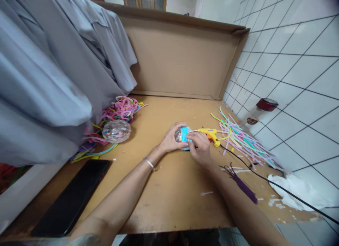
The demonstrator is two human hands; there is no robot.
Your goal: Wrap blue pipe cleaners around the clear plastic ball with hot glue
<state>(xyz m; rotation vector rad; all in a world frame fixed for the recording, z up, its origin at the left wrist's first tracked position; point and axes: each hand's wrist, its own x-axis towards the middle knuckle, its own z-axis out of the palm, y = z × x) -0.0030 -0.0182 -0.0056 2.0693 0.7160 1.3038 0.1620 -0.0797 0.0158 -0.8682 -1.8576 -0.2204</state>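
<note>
My left hand (170, 139) is wrapped round a small clear plastic container (177, 134) with orange specks showing through it. Bright blue pipe cleaner (184, 132) lies in close rows round part of its surface. The fingertips of my right hand (201, 148) are pinched together against the blue rows; the end of the strand is hidden under them. Just beyond the right hand lies a yellow hot glue gun (209, 131), its nozzle pointing toward the container. I cannot tell whether the container's underside touches the table.
Left: a second clear container (117, 131), a heap of coloured pipe cleaners (124, 109), a black phone (72, 198) and hanging grey cloth (66, 72). Right: loose lilac and green pipe cleaners (245, 141), a purple tassel (242, 185), a red-lidded jar (258, 113), black cord (280, 187), white tissue (293, 193). Cardboard (180, 55) stands behind.
</note>
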